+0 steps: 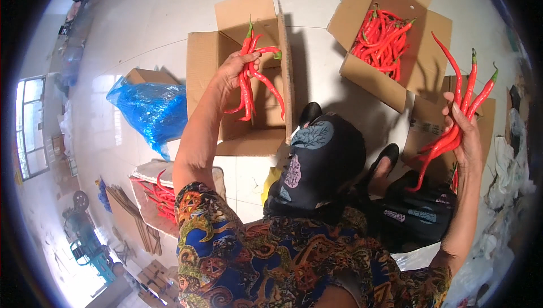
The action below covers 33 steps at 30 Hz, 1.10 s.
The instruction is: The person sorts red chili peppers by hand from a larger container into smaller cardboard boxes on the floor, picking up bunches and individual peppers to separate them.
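Observation:
My left hand (pixel 238 67) grips a small bunch of long red chili peppers (pixel 245 89), held over an open cardboard box (pixel 202 66). The part of that box's inside that shows behind the peppers is bare cardboard. Out to the right, my right hand (pixel 463 127) is closed around another bunch of red chilies (pixel 456 134), several tips and green stems spreading above and below the fingers. That hand hovers in front of a cardboard box (pixel 449 83) that is partly covered. Farther forward, a second open carton (pixel 373 79) holds a heap of red chilies (pixel 384 40).
A blue plastic bag (pixel 148 106) lies left of the near box. Behind my left arm, a worn box (pixel 148 210) contains more chilies. Flattened cardboard (pixel 127 219) lies farther left. Crumpled clear plastic (pixel 494 223) lines the right side. My dark-trousered knee (pixel 326 159) rises between the boxes.

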### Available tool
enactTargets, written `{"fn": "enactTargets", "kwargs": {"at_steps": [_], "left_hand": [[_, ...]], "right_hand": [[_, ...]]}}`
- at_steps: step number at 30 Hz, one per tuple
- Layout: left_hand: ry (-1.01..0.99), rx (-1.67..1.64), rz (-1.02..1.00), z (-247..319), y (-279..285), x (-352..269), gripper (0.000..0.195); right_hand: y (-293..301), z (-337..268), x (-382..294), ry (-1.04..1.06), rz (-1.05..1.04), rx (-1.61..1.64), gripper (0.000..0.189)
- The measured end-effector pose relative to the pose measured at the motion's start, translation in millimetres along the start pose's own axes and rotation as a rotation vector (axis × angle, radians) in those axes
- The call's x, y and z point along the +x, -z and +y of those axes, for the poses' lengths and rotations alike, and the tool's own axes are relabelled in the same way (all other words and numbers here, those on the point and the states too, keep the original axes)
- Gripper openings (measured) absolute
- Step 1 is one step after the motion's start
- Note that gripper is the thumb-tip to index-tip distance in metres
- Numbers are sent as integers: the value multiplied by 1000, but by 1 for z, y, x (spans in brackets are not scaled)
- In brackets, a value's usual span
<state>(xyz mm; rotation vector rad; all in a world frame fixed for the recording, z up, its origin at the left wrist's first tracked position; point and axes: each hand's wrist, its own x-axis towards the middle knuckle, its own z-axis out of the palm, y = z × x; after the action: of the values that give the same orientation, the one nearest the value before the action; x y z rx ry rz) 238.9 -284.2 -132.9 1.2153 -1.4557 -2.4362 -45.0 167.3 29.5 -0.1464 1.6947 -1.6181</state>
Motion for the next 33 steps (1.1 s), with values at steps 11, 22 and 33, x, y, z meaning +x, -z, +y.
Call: {"fn": "enactTargets", "kwargs": {"at_steps": [11, 22, 33], "left_hand": [[-286, 456, 537, -64, 21, 52, 10], [-570, 618, -158, 71, -300, -89, 37], [-304, 87, -490, 75, -383, -53, 14]], "right_hand": [[-1, 4, 5, 6, -291, 320, 38], [-2, 10, -7, 107, -303, 167, 49], [25, 3, -18, 155, -395, 170, 44]]}}
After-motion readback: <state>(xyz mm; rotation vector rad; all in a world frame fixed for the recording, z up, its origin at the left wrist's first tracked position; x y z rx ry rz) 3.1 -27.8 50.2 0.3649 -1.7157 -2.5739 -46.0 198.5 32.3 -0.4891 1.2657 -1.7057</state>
